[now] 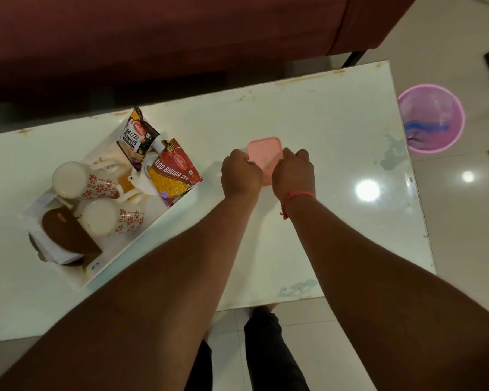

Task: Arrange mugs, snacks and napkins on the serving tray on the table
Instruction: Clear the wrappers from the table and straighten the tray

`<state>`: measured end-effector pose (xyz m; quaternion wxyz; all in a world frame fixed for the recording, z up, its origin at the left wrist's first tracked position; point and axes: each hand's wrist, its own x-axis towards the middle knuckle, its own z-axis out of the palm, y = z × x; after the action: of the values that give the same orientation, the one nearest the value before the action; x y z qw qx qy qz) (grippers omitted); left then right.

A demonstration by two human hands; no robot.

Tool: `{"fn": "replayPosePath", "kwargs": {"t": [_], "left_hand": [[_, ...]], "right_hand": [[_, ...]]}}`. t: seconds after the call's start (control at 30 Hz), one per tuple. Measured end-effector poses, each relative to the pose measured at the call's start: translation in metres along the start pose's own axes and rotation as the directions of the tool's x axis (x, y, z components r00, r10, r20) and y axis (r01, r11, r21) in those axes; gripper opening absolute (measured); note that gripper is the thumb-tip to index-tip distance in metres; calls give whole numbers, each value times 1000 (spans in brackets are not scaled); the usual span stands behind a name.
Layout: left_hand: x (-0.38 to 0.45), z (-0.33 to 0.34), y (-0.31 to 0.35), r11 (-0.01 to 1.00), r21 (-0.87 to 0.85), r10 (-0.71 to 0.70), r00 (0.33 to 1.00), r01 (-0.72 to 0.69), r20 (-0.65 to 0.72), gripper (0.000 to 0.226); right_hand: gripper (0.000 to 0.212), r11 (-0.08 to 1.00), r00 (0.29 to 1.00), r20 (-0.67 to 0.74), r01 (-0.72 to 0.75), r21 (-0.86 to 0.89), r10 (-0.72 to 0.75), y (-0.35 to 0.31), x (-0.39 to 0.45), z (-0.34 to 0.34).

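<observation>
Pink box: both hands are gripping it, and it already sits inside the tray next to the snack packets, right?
Not quite. The head view shows both the left hand and the right hand gripping the pink box, but it sits on the bare table, to the right of the tray and apart from it. The snack packets are in the tray.

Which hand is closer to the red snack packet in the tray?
Left. The left hand grips the pink box just right of the red snack packet; the right hand grips the box's far side, farther away.
</observation>
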<state>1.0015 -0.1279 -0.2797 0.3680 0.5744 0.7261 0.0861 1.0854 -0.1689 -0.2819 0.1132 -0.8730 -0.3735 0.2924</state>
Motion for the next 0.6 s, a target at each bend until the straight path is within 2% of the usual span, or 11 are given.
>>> {"fn": "replayPosePath", "kwargs": {"t": [0.37,0.6], "left_hand": [[15,-3,-3,999,10,-32,996,31,85,21],[23,-3,-4,998,26,-64,989,61,137,23]], "right_hand": [[40,999,998,44,41,1,-41,9,5,-3],[44,975,984,151,-124,187,97,1,5,-15]]}}
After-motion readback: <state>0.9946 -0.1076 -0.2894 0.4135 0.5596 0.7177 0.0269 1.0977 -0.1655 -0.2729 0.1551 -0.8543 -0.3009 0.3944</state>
